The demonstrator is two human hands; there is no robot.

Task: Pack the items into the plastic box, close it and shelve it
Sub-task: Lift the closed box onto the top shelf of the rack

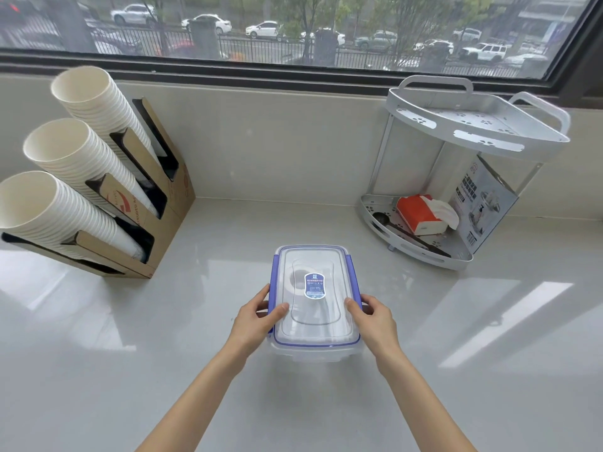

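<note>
A clear plastic box (315, 349) with a blue-trimmed lid (329, 265) stands on the pale counter in the middle of the view. The lid lies on top and carries a small blue label (314, 285). Through it I make out a white roll-like item (295, 282) and other pale shapes inside. My left hand (254, 321) grips the box's left side, thumb on the lid and fingers over the blue side latch. My right hand (373, 316) grips the right side the same way. A white two-tier corner shelf (474, 133) stands at the back right.
The shelf's lower tier (381, 230) holds an orange tissue pack (419, 213), a dark spoon (385, 220) and a printed carton (483, 203). A cardboard holder (163, 197) with three stacks of white paper cups (75, 151) stands at the left. A window runs along the back.
</note>
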